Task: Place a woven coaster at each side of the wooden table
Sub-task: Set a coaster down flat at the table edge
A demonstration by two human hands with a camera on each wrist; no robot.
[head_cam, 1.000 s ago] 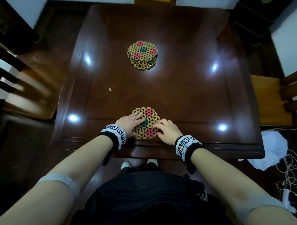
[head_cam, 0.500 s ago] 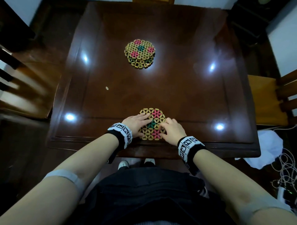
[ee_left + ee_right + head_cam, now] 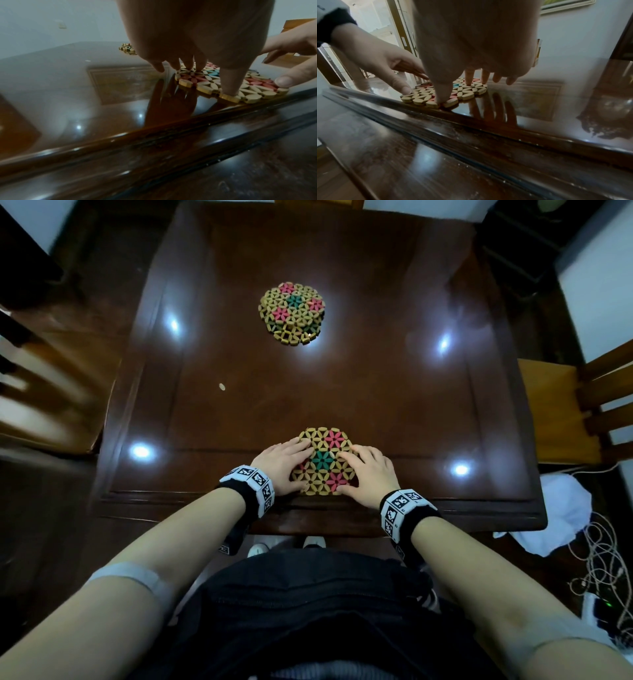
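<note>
My left hand (image 3: 281, 465) and right hand (image 3: 368, 474) both lie spread on the near coaster (image 3: 324, 460), fingers straight and relaxed, pressing down instead of pinching. In the wrist views my thumbs sit on its near rim and my fingertips (image 3: 189, 66) rest on its top; the left little finger seems to land on the bare desk (image 3: 376, 392) just past the coaster's left edge.

This coaster lies flat between my palms, right against the raised lip at the desk's near edge. I judge it light and fairly stiff piece by piece, since it is made of small wooden petals linked together, so it probably flexes if lifted from one corner. The glossy top looks slippery, so sliding it under flat fingers should be easy, though it could skate further than I mean. To lift it, I would take opposite edges, thumb under, fingers on top.

Ahead of my fingertips, well apart, sits the stack of coasters (image 3: 292, 311), a little left of centre; how many it holds I cannot tell. A small pale speck (image 3: 222, 386) lies forward and to the left of my left hand. The broad dark surface to either side of my hands is open for reaching toward the left and right edges, where chairs (image 3: 561, 412) stand close outside.
</note>
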